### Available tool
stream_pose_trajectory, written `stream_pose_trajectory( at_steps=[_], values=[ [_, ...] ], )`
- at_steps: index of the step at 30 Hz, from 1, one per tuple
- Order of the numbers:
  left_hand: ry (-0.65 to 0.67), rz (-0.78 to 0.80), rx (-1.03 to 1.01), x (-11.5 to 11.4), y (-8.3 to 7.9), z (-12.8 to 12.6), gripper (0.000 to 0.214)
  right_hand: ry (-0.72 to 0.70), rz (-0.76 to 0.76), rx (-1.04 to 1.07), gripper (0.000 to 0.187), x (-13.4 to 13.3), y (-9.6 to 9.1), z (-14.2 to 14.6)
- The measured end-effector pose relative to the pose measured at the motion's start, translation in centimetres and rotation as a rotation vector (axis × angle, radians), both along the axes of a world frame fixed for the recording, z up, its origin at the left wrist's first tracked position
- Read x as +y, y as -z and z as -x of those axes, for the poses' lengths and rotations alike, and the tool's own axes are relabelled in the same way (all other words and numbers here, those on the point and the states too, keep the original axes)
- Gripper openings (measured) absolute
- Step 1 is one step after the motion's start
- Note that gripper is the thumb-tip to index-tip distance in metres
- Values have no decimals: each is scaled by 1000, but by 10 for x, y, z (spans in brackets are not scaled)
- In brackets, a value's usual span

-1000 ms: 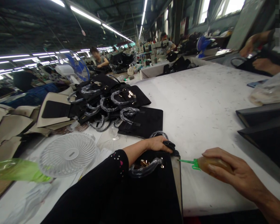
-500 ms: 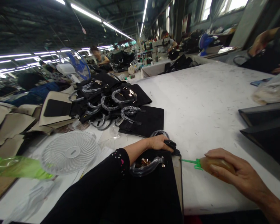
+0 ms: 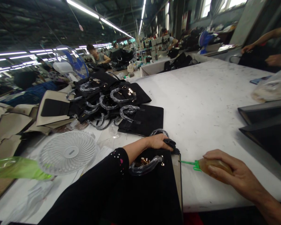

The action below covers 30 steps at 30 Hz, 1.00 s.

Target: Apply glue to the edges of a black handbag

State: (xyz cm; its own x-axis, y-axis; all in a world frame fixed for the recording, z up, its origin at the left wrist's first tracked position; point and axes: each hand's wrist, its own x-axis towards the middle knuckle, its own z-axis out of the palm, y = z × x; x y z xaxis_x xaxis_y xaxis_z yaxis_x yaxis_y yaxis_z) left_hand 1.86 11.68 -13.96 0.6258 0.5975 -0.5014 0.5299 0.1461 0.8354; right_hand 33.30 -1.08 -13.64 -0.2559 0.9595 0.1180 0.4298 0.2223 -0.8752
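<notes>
A black handbag (image 3: 152, 190) stands before me at the table's near edge, its handle wrapped in clear plastic. My left hand (image 3: 158, 142) reaches over the bag and is closed on black material at its top right corner. In my right hand (image 3: 234, 172) lies a squeeze bottle (image 3: 214, 168) of amber-brown liquid, with a green nozzle (image 3: 189, 162) pointing left. The nozzle's tip is at the bag's pale side edge (image 3: 178, 168); whether it touches I cannot tell.
Black handbags (image 3: 112, 97) are piled at the back left. A white fan (image 3: 69, 152) and a green bottle (image 3: 16, 168) lie left on the white table (image 3: 196, 103). Dark panels (image 3: 267, 125) stand at the right. A co-worker's hands (image 3: 277, 60) handle black material at the far right.
The view has shifted slightly. My left hand keeps its hold on the bag, and the nozzle stays at the bag's side edge. The co-worker's hands at the far right have moved.
</notes>
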Motion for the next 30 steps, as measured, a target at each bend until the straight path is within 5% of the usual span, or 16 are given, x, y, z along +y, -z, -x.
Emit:
stream_pose_trajectory(
  at_steps=[4, 10, 16, 21, 27, 30],
  values=[
    [10, -13, 9, 1, 0, 0, 27, -127, 51, 38, 25, -4, 3, -1],
    [25, -39, 26, 2, -1, 0, 30, 19, -19, 37, 23, 1, 7, 1],
    [35, -44, 19, 2, -1, 0, 30, -174, 65, 84, 21, -1, 2, -1],
    [32, -56, 22, 1, -4, -1, 27, 28, 5, 72, 26, 2, 8, 1],
    [40, -53, 24, -1, -7, -1, 24, -152, 118, 97, 25, 3, 8, -1],
    [34, -57, 22, 0, -6, -1, 25, -39, 80, 95, 28, 3, 9, -2]
  ],
)
